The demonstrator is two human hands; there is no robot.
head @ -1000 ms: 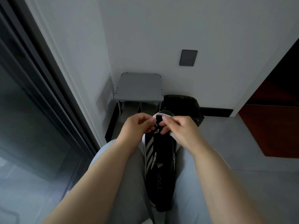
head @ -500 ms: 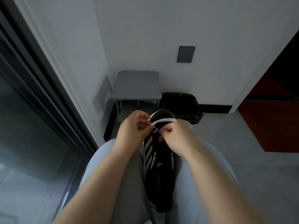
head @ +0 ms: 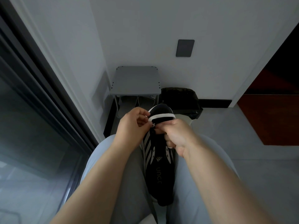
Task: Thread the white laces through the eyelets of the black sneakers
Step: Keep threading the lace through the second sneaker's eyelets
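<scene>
On your lap lies the black sneaker (head: 159, 172), toe far from you. Your hands have moved apart, so the white lace (head: 161, 116) now runs flat across the far end; the first row looks done. Your left hand (head: 131, 126) pinches its left end, your right hand (head: 179, 136) curls round its right. Your hands hide the eyelets.

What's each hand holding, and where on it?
Left hand pinches the white lace at the left end of its stretched span. Right hand grips the black sneaker by its upper near the toe; lace contact there hidden.
</scene>
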